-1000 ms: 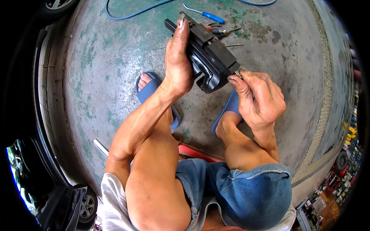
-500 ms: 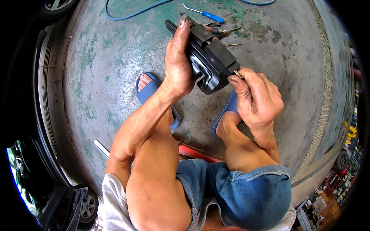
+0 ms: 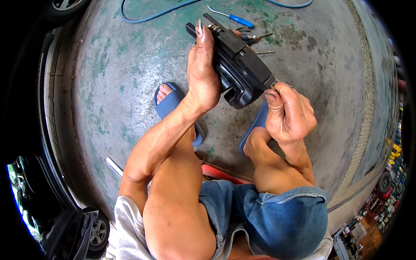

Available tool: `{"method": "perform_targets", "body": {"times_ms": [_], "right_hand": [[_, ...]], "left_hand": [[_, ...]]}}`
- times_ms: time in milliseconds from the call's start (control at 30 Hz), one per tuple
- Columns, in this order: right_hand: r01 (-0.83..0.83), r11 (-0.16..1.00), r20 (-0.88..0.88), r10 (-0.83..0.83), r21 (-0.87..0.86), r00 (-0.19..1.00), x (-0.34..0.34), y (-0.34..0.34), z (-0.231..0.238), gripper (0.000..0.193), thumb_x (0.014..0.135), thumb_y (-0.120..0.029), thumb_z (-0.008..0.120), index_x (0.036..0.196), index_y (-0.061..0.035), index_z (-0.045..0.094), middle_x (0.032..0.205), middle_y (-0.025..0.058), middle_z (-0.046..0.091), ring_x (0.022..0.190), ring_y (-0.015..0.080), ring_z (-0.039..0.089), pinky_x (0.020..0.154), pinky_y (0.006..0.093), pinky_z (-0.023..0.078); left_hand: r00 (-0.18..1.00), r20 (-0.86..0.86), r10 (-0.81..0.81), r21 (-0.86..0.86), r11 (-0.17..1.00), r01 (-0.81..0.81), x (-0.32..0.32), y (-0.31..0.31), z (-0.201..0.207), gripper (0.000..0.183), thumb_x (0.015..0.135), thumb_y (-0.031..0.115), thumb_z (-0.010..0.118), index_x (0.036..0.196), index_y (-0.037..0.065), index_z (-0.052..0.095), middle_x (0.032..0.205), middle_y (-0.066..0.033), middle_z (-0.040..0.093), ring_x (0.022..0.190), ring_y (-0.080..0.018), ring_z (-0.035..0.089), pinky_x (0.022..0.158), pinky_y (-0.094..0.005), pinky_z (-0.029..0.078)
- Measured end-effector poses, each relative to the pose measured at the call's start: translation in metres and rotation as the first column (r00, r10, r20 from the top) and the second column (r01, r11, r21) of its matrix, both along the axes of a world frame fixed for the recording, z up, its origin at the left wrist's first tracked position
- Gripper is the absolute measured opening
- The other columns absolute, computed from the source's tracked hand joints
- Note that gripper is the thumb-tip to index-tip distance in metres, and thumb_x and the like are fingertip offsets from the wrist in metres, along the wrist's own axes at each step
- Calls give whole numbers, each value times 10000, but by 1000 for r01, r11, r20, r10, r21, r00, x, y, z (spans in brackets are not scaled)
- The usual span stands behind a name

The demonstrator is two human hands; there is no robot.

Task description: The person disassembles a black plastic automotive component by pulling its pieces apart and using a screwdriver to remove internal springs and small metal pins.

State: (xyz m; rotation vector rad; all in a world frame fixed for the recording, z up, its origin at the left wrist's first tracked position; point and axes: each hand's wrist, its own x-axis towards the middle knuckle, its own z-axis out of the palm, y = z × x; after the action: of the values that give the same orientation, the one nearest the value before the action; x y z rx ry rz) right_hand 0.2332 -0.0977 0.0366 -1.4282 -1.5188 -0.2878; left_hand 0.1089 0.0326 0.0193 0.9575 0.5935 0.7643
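Note:
My left hand (image 3: 203, 82) grips a black brake caliper (image 3: 236, 93) from its left side, thumb up along its far end and fingers mostly hidden beneath. The caliper is tilted above the floor between my feet. Flat black brake pads (image 3: 253, 67) show along its upper face, and a small coiled metal part (image 3: 214, 28) shows beside my thumb. At the caliper's near right end, my right hand (image 3: 292, 115) pinches a thin metal piece (image 3: 274, 84) between thumb and forefinger. Most of that piece is covered, so its kind is unclear.
Beyond the caliper, a blue-handled hooked pick (image 3: 239, 20), pliers (image 3: 251, 37) and a thin metal rod (image 3: 265, 52) lie on the concrete floor. A blue hose (image 3: 160, 16) curves behind them. A car wheel (image 3: 99, 232) stands lower left; cluttered shelves (image 3: 372, 221) are lower right.
The caliper has turned slightly and shifted a little right. My left thumb has moved, uncovering the coiled metal part. My right hand has moved slightly nearer, still pinching.

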Motion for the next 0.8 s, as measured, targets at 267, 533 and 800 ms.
{"method": "perform_targets", "body": {"times_ms": [267, 533, 800], "right_hand": [[9, 1000, -89, -10, -6, 996, -4, 1, 0, 182, 867, -63, 784, 924, 55, 658, 659, 115, 620, 491, 222, 562, 479, 286, 448], [40, 999, -177, -44, -24, 983, -6, 5, -4, 225, 847, -119, 818, 922, 26, 663, 650, 110, 616, 486, 201, 547, 470, 283, 434], [33, 999, -206, -41, -42, 978, -5, 11, -9, 252, 815, -133, 844, 939, -1, 669, 680, 93, 630, 517, 199, 568, 474, 291, 445]], "left_hand": [[1000, 0, 2, 7, 1000, -2, -1, -1, 4, 776, 1026, 676, 256, 1239, -9, 553, 1006, -191, 709, 890, -250, 706, 816, -368, 589], [999, 22, 25, -140, 990, -22, 3, 0, 4, 550, 1026, 519, 411, 1158, 13, 582, 1008, -222, 709, 852, -271, 716, 802, -383, 598], [985, 169, 41, -315, 949, 15, 2, 3, 1, 503, 1004, 459, 455, 1147, 3, 609, 1063, -278, 701, 906, -335, 719, 861, -421, 590]]}}
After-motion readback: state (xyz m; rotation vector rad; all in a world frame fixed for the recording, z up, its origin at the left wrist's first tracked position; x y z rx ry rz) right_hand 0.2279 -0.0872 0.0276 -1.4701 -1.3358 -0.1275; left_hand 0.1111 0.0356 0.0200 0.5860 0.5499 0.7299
